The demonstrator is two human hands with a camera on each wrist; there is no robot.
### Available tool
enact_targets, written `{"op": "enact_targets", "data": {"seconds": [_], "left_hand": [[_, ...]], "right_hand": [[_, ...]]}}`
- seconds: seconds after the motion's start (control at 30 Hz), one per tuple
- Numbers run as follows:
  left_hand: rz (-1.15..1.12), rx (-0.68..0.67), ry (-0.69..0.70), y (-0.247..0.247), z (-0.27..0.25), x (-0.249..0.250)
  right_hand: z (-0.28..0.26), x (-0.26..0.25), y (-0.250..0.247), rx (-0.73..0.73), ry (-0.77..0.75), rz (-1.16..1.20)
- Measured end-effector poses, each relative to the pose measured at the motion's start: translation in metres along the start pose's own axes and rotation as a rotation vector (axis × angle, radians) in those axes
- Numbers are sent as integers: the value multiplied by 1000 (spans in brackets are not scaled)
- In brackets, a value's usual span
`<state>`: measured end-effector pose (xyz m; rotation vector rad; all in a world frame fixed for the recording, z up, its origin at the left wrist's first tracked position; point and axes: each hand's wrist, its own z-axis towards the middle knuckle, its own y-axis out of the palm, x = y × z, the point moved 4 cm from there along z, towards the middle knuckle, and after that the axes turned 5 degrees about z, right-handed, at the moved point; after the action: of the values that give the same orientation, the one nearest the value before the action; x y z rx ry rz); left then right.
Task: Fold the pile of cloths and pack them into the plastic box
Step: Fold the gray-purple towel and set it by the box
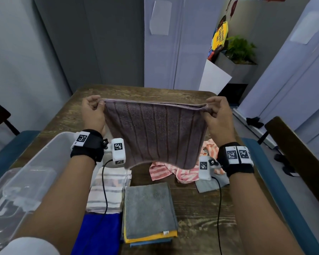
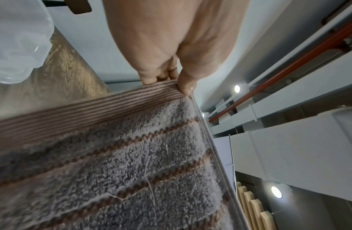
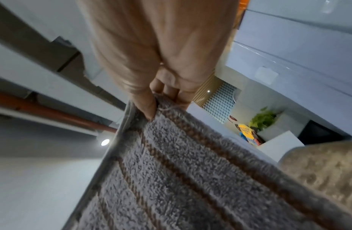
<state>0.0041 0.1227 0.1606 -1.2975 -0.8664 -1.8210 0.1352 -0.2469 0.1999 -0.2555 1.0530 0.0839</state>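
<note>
Left hand [image 1: 91,113] and right hand [image 1: 218,115] each pinch a top corner of the mauve striped towel [image 1: 155,133]; its taut top edge runs nine to three, cloth hanging toward six, above the table [image 1: 201,208]; wrists raised, level; plastic box [image 1: 26,162] at eight, nearer the left hand.

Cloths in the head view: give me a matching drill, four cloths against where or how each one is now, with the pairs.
1 striped towel
2 grey cloth
3 pink striped cloth
4 blue cloth

A crumpled on the table
B tops the folded stack
C pinched by left hand and right hand, hanging
D flat, left of that stack

Pairs: 1-C, 2-B, 3-A, 4-D
</note>
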Motion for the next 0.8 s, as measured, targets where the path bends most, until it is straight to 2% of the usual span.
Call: {"op": "enact_targets", "data": {"seconds": [0.07, 0.17, 0.37, 0.47, 0.53, 0.6, 0.7, 0.8], "left_hand": [[10, -19, -45, 2, -3, 0], [61, 31, -115, 5, -9, 0], [208, 237, -150, -4, -12, 9], [283, 223, -103, -4, -15, 13], [384, 129, -39, -1, -18, 17], [481, -54, 55, 10, -29, 23], [415, -356, 147, 39, -60, 30], [367, -637, 165, 73, -93, 31]], "right_hand": [[1, 5, 2, 2, 28, 34], [0, 12, 6, -6, 79, 81], [-8, 23, 11, -41, 180, 270], [-12, 28, 13, -2, 262, 421], [-15, 31, 15, 27, 321, 473], [-19, 34, 19, 16, 354, 477], [-27, 30, 36, -79, 334, 385], [-35, 21, 59, -208, 311, 294]]}}
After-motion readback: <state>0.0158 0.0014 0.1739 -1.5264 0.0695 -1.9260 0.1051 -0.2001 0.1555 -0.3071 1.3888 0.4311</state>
